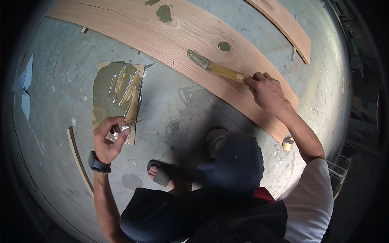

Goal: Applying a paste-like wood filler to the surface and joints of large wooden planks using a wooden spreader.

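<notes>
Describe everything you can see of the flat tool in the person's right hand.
The flat tool is long, narrow and yellowish, wood-like in look, with a pale patch near the grip. Its far end is smeared with grey-green paste. The right hand grips the near end; the tool slants up and left across the picture, over the large wooden board. Whether it touches the board is unclear.
</notes>
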Demonstrator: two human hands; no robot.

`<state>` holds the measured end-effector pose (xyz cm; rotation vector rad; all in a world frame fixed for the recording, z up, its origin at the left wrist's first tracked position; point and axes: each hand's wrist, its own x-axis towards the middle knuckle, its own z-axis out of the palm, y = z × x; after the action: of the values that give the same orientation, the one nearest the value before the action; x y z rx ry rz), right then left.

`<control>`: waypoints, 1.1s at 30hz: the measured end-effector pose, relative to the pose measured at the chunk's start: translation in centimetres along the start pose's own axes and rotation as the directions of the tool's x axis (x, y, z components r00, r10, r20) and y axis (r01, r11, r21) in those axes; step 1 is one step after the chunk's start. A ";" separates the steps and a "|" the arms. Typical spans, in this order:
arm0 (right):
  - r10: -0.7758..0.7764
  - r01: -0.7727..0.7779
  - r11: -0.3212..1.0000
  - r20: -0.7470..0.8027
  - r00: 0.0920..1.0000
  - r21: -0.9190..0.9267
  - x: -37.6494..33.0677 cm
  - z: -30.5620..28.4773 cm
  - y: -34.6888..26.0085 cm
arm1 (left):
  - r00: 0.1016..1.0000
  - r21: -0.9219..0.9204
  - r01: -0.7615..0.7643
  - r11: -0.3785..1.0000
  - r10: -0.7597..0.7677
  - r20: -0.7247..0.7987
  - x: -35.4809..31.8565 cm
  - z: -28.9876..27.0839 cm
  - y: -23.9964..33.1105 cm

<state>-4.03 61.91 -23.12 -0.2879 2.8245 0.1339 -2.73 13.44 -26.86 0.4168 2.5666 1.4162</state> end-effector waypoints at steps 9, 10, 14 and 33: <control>-0.013 0.031 0.997 -0.250 0.968 0.068 2.2 4.4 0.6 | 0.875 0.479 -0.312 0.821 0.445 -0.193 14.5 -12.1 9.2; 0.015 0.008 0.995 -0.223 0.975 0.102 0.7 5.2 0.5 | 0.823 0.453 -0.368 0.812 0.511 -0.248 14.7 -13.2 9.9; 0.165 -0.144 0.975 -0.119 0.979 0.167 -7.1 7.3 0.8 | 0.602 0.594 -0.451 0.666 0.718 -0.349 12.1 -16.8 10.1; 0.633 -0.199 -0.171 0.262 0.728 0.965 -2.7 14.9 -12.7 | 0.667 -0.362 -0.735 0.574 0.511 -0.543 14.9 -8.4 14.5</control>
<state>5.36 51.79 -37.27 1.1377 2.2187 -1.9382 -17.01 18.97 -10.43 1.1525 2.1183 2.6514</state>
